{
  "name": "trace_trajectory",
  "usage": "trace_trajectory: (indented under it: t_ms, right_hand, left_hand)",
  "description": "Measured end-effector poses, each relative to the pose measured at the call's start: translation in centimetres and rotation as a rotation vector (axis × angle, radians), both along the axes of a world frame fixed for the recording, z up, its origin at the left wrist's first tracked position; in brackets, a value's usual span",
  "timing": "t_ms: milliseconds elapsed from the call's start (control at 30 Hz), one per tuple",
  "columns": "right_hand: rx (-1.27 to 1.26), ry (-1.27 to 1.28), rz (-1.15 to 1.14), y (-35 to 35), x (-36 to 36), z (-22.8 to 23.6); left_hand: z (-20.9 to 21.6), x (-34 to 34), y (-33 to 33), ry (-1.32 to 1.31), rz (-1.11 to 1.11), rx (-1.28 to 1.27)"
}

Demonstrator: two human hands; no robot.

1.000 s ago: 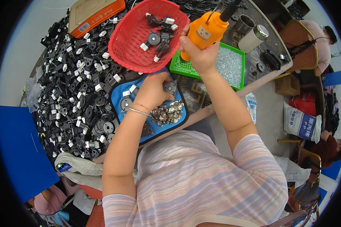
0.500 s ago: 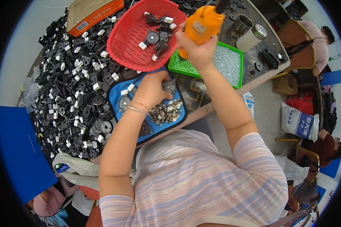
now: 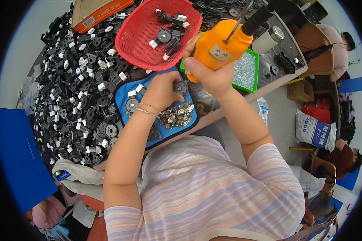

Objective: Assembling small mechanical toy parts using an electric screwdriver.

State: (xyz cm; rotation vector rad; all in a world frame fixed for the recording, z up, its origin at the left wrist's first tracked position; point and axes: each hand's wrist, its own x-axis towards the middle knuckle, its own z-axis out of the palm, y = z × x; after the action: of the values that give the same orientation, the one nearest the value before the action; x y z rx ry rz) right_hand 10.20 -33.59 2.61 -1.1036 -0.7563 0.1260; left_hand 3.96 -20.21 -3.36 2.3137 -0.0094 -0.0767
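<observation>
Well, the right hand is wrapped around a big orange power tool, held up in front of the green tray in the upper middle. The left hand holds a round black part by its edge, with thumb and fingers bent around it. That part sits on the blue mat, near the middle of the frame. If the pinch is too loose, the part could slip or spin. The tool looks heavy, so a tired wrist could let it drop onto the left fingers. The shiny metal caps lie loose near the left thumb, so a bump could send some rolling off.

Under it all is a dark table with a pale edge. A big messy heap of black parts fills the left side. A red basket stands at the top middle. Over on the right are a brown carton, a white and blue sack and another person.
</observation>
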Motion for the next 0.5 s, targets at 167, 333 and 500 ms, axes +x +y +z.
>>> trace_trajectory:
  t_ms: [167, 333, 500]
  right_hand:
    - [0.014, -0.044, 0.025, 0.02, -0.16, 0.17]
    - [-0.015, -0.053, 0.028, 0.06, -0.34, 0.01]
    - [-0.068, -0.052, 0.037, 0.4, -0.24, -0.34]
  left_hand:
    - [0.2, -0.08, -0.08, -0.002, 0.014, 0.013]
    - [0.18, 0.0, -0.14, -0.016, -0.001, 0.014]
    - [0.25, -0.1, -0.04, -0.042, -0.005, -0.017]
